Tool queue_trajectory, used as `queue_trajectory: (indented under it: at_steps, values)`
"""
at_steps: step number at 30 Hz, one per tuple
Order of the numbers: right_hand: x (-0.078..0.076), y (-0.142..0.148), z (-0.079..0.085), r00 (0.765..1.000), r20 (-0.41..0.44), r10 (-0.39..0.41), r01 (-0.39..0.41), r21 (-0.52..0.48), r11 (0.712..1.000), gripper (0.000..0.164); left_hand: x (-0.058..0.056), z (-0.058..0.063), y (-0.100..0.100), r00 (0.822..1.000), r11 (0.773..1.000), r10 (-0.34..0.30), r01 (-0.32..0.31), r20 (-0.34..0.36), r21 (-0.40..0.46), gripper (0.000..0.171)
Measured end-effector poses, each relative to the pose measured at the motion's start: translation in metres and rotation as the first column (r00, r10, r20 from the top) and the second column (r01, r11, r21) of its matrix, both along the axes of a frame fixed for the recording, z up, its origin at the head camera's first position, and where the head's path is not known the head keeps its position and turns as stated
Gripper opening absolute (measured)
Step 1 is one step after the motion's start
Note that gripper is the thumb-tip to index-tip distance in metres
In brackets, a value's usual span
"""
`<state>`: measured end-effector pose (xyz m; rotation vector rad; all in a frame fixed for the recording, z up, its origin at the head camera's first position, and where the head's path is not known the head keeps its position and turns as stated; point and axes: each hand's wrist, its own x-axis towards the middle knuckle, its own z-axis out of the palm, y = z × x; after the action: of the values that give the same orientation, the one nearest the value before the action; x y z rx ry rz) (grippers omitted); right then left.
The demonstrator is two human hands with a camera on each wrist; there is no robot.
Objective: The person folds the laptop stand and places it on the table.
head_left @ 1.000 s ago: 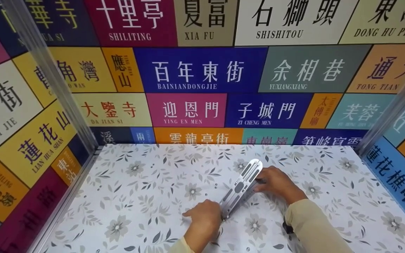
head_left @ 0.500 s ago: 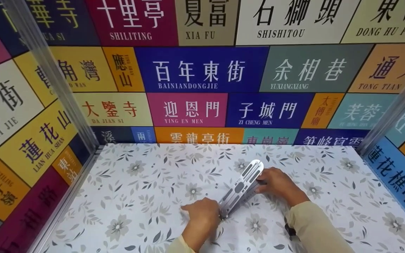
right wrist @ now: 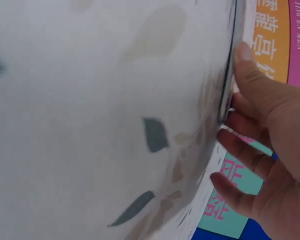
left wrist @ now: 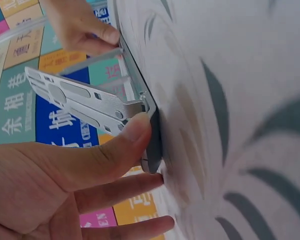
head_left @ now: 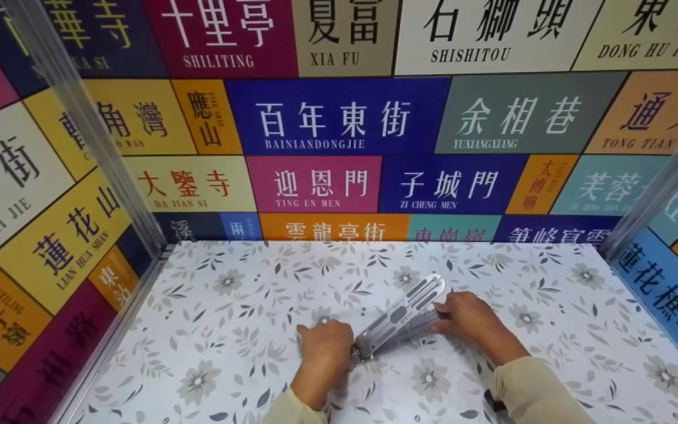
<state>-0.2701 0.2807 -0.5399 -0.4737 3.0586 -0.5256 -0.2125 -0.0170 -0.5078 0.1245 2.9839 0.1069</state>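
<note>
The left hand (head_left: 326,347) pinches the stand (head_left: 401,315) at its hinge end, thumb on the metal, two other fingers spread; the right hand (head_left: 471,318) pinches the base's other end. The stand is silver, smooth and slotted, its round-tipped plate tilted up from the base. It is near the middle of the floral surface (head_left: 227,330), long axis diagonal, tip pointing far right.

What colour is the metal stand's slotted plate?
Silver-grey; the slotted plate shows best in the left wrist view.
</note>
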Motion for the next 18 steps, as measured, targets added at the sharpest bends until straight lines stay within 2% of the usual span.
queue_trajectory:
  at_steps: [3,5,8,11,15,18]
  values:
    - [0.009,-0.004,0.003,1.000,-0.024,-0.007,0.007,0.003,1.000,0.029,-0.005,-0.004,-0.009,1.000,0.999,0.006,-0.005,-0.022,0.035,0.043]
    - [0.015,-0.006,0.004,0.999,-0.050,-0.004,0.005,0.010,1.000,0.024,-0.009,-0.007,-0.014,1.000,0.998,0.005,-0.003,-0.027,0.066,0.037]
    - [0.023,-0.008,0.007,0.998,-0.066,-0.003,0.005,0.033,0.999,0.031,-0.013,-0.009,-0.021,0.999,0.993,0.015,-0.010,-0.036,0.119,0.034]
    - [0.032,-0.010,0.008,0.998,-0.070,0.002,0.002,0.062,0.998,0.035,-0.016,-0.011,-0.028,0.999,0.987,0.029,-0.022,-0.044,0.159,0.039]
    - [0.045,-0.013,0.011,0.997,-0.076,0.006,0.001,0.096,0.995,0.037,-0.020,-0.014,-0.035,0.997,0.984,0.032,-0.020,-0.065,0.178,0.043]
    - [0.055,-0.016,0.014,0.997,-0.081,0.019,-0.010,0.120,0.993,0.036,-0.021,-0.016,-0.039,0.995,0.982,0.034,-0.015,-0.098,0.187,0.040]
